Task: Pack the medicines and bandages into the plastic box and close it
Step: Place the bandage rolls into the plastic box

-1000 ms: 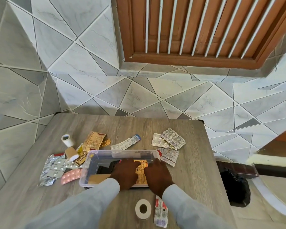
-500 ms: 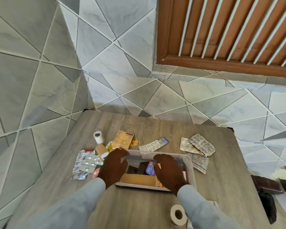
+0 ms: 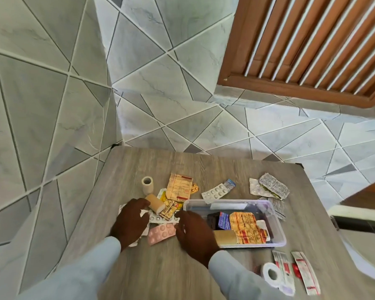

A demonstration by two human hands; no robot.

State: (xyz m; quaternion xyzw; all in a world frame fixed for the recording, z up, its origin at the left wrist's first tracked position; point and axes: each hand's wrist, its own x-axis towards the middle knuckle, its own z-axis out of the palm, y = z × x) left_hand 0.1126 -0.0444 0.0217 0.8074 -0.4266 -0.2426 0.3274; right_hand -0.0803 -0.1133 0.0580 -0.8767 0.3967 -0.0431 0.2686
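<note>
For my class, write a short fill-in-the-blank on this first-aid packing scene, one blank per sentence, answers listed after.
1. The clear plastic box sits on the table with its top ____.
2. The flat blister pack lying between the left hand and the right hand is ____ in colour.
3. The white tape roll standing at the far left of the pile has its hole facing ____.
4. The number of hands inside the box is ____.

Missing words: open; pink; up; zero

two bare hands, left hand (image 3: 131, 221) and right hand (image 3: 195, 231), pale grey-blue long sleeves (image 3: 236, 276).
</note>
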